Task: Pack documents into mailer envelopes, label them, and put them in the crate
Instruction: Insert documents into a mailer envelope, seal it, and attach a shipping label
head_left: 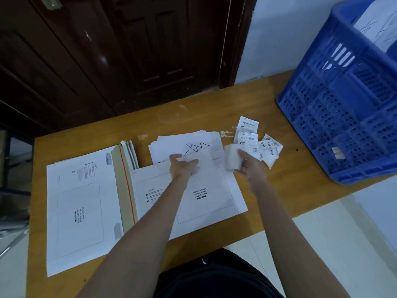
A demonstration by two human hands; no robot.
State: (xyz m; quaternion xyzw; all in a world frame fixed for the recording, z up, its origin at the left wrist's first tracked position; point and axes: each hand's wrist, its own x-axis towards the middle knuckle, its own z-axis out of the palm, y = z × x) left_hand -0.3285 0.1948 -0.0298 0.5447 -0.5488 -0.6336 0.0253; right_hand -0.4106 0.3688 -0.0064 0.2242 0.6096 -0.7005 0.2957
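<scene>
A white mailer envelope (206,198) printed "Please attach sto express waybill here" lies in the middle of the wooden table (214,108). My left hand (182,166) hovers over its far edge, fingers curled on a blurred white piece. My right hand (249,164) holds a white paper slip (232,157), its blank side facing me. Behind the envelope sits a stack of documents (187,143) with black scribble on the top sheet. Several barcode labels (255,140) lie to the right. A blue plastic crate (343,108) stands at the far right with white mailers inside.
A pile of unused mailers (81,207) with an open flap and red strip lies at the left. A dark wooden door stands behind the table. White tiled floor shows at the lower right, past the table's near edge.
</scene>
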